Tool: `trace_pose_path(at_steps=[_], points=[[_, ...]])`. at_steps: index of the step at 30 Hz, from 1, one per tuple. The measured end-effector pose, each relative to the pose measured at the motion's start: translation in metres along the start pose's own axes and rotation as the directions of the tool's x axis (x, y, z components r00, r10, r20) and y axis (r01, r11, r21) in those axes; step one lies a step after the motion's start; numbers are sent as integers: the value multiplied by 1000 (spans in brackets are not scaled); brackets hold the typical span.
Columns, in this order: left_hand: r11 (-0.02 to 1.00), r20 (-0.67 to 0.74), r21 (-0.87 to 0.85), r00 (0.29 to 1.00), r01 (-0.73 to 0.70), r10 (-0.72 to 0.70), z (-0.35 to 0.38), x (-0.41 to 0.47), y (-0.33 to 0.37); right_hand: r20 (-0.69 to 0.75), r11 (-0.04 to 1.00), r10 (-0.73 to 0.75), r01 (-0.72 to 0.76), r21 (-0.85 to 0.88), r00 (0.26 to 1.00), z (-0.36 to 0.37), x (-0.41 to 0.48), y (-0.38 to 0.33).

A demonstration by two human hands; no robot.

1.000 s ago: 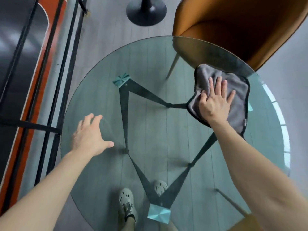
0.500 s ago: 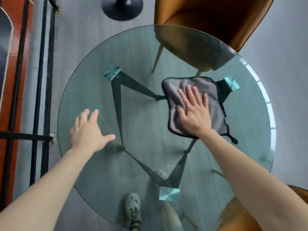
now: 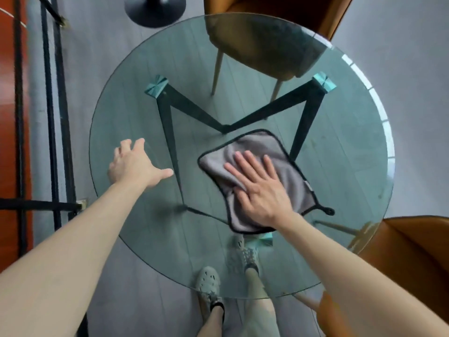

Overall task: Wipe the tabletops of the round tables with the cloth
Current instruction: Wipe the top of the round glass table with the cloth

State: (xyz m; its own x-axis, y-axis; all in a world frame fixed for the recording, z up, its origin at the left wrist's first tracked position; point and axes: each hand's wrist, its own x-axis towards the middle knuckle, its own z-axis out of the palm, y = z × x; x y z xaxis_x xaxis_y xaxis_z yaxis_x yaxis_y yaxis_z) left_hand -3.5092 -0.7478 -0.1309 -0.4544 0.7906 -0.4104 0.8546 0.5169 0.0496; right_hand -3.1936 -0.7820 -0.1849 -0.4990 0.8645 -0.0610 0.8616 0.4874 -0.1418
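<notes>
**Flat right hand on the cloth near the middle of the glass tabletop**

Head view: the round glass tabletop fills most of the picture; the grey cloth, edged in black, lies spread on it just to the near-right of the centre, slightly wrinkled, with its small hanging loop pointing toward the right edge; the right hand lies palm down on the cloth's near half, fingers straight and a little spread, curled round nothing; the left hand is apart from it, over the left part of the tabletop near the edge, fingers straight and spread, thumb out toward the centre, holding nothing; whether it touches the glass cannot be told.

Through the glass show the black table legs and the person's pale shoes on the grey floor; one orange-brown chair stands at the far edge with its seat under the glass, a second orange-brown chair at the near-right edge; a black round pedestal base sits beyond the far-left edge; black railing bars run along the left.
</notes>
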Motion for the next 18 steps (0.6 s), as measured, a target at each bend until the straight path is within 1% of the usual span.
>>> trace_pose_path(at_steps=[1, 2, 3, 4, 6, 8, 9, 10, 11, 12, 13, 14, 15, 16, 17, 18], points=[[1000, 1, -2, 1000, -3, 3, -2, 0, 0, -16, 989, 147, -147, -5, 989, -6, -3, 34], [1000, -2, -4, 1000, -8, 8, -3, 0, 0, -12, 954, 299, -299, 11, 954, -13, -2, 63], [1000, -9, -12, 1000, -15, 15, -3, 0, -1, 1, 908, 419, -419, 19, 908, -18, 3, 85], [999, -19, -32, 999, -27, 27, -2, -1, -4, 4, 870, 493, -493, 17, 870, -19, 8, 97], [989, -40, -133, 997, -66, 61, 1, -5, -14, -13, 813, 582, -582, 34, 813, -15, 14, 90], [961, -101, -253, 991, -112, 89, 8, -16, -29, -35, 754, 656, -652, 76, 754, -9, 9, 48], [950, -150, -284, 984, -132, 91, 12, -23, -38, -47, 758, 652, -648, 72, 757, -4, 3, 15], [945, -202, -295, 976, -141, 83, 15, -30, -47, -51, 799, 601, -598, 57, 798, 2, -4, -27], [945, -249, -297, 967, -138, 63, 16, -37, -57, -45, 868, 496, -494, 52, 867, 7, -10, -76], [944, -290, -302, 956, -130, 39, 17, -42, -68, -25, 941, 332, -329, 75, 943, 13, -16, -127], [946, -330, -301, 944, -120, 15, 16, -45, -79, 15, 987, 119, -120, 105, 993, 20, -23, -175], [951, -361, -290, 932, -112, 0, 15, -48, -90, 68, 987, -112, 103, 124, 991, 27, -32, -213], [956, -390, -273, 921, -106, -10, 15, -48, -101, 109, 947, -310, 297, 119, 944, 34, -41, -236], [963, -410, -251, 912, -97, -15, 14, -48, -111, 132, 894, -447, 437, 99, 885, 40, -47, -242], [969, -419, -230, 908, -84, -21, 13, -46, -120, 145, 850, -527, 520, 90, 837, 44, -48, -235], [973, -416, -219, 909, -72, -26, 13, -44, -127, 144, 828, -561, 551, 104, 815, 45, -48, -223]])
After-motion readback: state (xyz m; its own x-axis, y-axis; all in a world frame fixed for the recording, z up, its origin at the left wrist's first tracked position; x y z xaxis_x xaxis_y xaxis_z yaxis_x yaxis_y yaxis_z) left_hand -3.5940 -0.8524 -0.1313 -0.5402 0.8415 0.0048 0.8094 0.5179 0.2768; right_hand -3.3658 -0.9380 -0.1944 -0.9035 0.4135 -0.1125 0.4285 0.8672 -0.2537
